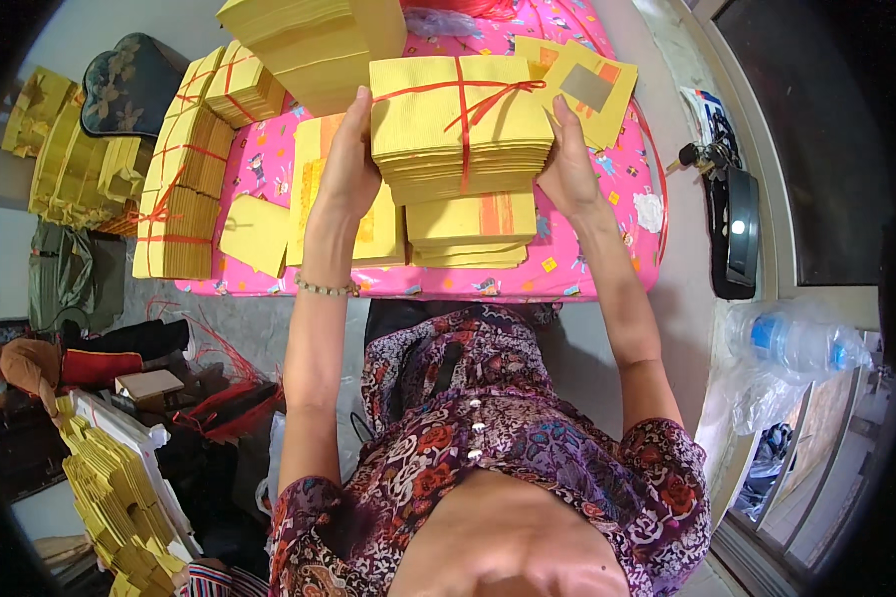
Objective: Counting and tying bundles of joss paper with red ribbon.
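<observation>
A tied yellow paper bundle [461, 127] is clasped at its side edges by the left hand [346, 159] and right hand [570, 164]; looser stacks [468, 231] lie at six o'clock on the pink table [607, 261].

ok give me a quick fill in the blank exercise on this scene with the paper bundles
1. Both hands hold a bundle of yellow paper tied with ____ string.
2. The left hand and right hand press on ____ sides of the bundle.
3. The table wears a ____ patterned cover.
4. A beaded ____ circles the left wrist.

Missing words: red; opposite; pink; bracelet
</observation>
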`<state>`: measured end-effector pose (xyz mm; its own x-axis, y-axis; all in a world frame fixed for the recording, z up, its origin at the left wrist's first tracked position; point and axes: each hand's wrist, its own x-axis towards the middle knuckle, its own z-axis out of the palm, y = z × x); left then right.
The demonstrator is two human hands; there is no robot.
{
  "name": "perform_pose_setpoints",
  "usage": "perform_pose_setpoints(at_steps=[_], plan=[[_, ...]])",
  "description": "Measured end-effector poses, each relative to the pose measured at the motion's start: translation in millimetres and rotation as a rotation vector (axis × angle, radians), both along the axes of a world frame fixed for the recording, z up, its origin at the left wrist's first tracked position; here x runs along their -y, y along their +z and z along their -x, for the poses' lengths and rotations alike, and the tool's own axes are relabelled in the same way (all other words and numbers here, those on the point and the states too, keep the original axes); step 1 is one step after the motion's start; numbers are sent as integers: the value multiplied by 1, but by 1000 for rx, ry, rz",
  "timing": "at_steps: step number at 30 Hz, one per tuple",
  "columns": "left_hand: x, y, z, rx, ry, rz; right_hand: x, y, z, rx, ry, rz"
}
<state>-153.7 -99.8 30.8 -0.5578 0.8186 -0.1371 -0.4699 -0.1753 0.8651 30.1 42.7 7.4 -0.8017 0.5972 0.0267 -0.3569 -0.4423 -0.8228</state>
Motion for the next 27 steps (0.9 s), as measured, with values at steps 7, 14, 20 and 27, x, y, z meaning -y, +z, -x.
perform_pose_setpoints(at_steps=[7, 14, 20, 27], plan=[[-8, -50, 9, -330, 92, -61, -12, -18, 16, 26, -107, -128], [-10, -59, -8, -156, 123, -107, -3, -41, 28, 49, -258, -1], [-7, -51, -9, -77, 71, -104, -31, -85, 25, 7, -205, -123], [-10, -53, -8, -203, 83, -107, -37, -113, 25, 62, -270, -722]])
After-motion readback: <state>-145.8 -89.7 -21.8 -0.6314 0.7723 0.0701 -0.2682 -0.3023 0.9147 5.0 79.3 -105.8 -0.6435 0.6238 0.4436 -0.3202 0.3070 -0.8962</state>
